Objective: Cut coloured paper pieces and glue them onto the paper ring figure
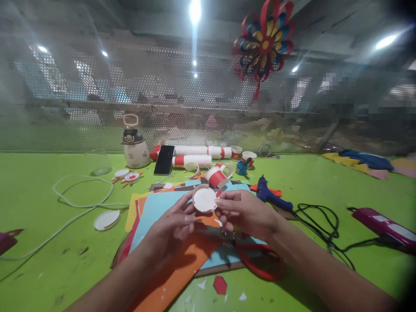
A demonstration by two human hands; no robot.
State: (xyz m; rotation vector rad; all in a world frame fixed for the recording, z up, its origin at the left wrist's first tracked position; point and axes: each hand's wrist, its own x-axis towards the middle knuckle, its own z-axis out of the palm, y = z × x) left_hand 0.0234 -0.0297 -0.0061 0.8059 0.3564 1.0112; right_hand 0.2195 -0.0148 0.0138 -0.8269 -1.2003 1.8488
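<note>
A round white cup base (pixel 204 198) with a ragged rim is held up over the papers in the middle of the view. My right hand (pixel 245 212) pinches its right edge between thumb and fingers, beside a small red piece. On the other side my left hand (pixel 177 221) has its fingers bent around the base's lower left, supporting it. Beneath the hands lie light blue sheets (pixel 156 208) and an orange sheet (pixel 188 264). Red-handled scissors (pixel 260 264) rest below my right hand.
Behind the papers are cut red-and-white cups (pixel 217 177), a phone (pixel 164 160), stacked cups (pixel 193 161) and a bottle (pixel 136 149). A blue glue gun (pixel 271 195) with black cable and a purple power strip (pixel 385 225) lie right. Another white disc (pixel 107 220) lies left.
</note>
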